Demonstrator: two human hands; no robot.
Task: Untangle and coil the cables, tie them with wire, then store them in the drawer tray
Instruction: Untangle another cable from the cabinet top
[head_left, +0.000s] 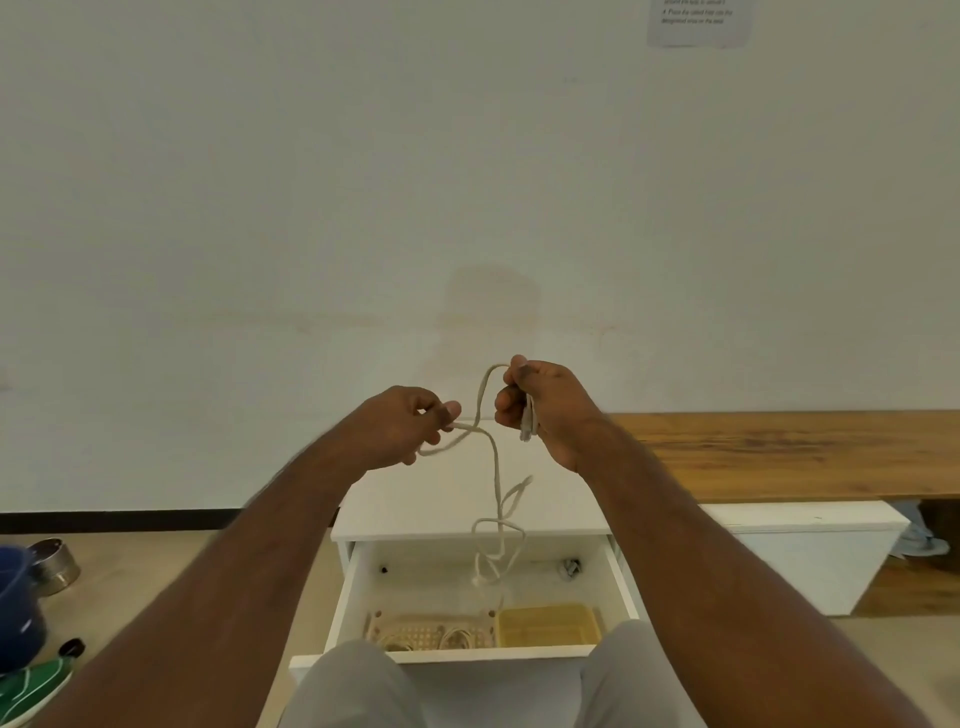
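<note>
Head view showed a thin, pale cable (496, 483) held up in the air above an open white drawer (483, 597). It looked light, limp and soft, the kind that sags and kinks under its own weight, so it would likely need holding near an end or at a crossing, not along a slack stretch.

Left hand (402, 426) had its fingers (449, 410) curled and pinched shut on a strand that ran across to the right and crossed another. Right hand (540, 410) was closed around the upper bend of the cable, with a grey plug (528, 423) hanging down just below its fingers.

Between the 2 hands the cable formed 1 open loop, then dropped in a tangle of smaller loops (498, 540) toward the drawer. Whether its lowest end touched the drawer floor could not be told.

At the drawer's front sat a pale tray (415, 626) holding what looked like coiled cables, with a yellow tray (548, 623) just beside it.
</note>
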